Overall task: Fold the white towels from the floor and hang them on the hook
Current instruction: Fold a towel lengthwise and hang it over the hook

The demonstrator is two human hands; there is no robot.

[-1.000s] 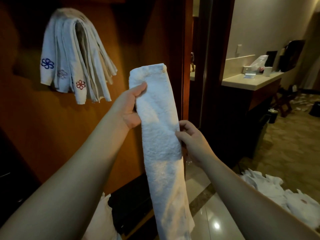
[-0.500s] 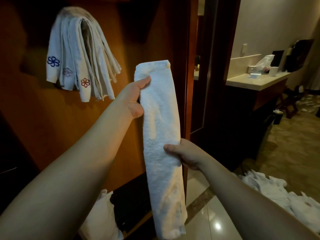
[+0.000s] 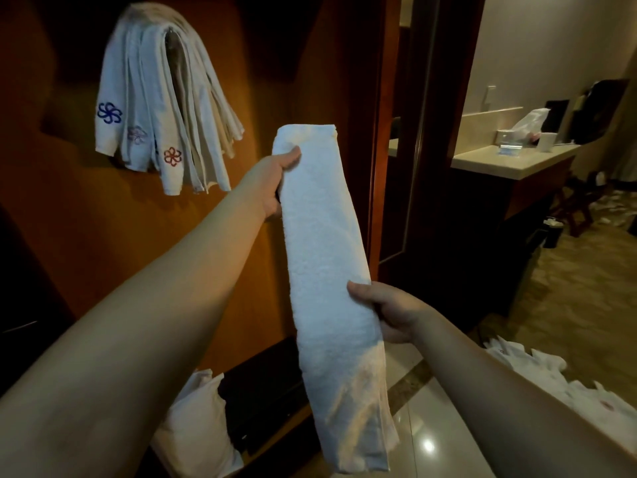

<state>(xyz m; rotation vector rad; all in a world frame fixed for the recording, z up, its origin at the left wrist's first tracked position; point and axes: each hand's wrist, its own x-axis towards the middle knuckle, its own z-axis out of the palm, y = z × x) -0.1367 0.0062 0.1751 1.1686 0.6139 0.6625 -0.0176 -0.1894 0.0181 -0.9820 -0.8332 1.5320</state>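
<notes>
Both hands (image 3: 275, 182) raised — pinching.

Fingers lost behind the folded towel (image 3: 327, 270)

Left hand (image 3: 272, 188) near the strip's top, right hand (image 3: 389, 312) lower down — only thumbs show. Up and left of the grips, hung towels (image 3: 158, 98) bury the hook — floor towels (image 3: 586, 391) run off frame.

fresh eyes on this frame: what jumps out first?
The long folded white towel held up mid-frame: the left hand pinches it near the top edge, the right hand grips its right edge lower down. Next, the bunch of hung towels draped on the wood wall at upper left, some with embroidered flowers. Then the loose white towels on the floor at lower right.
</notes>
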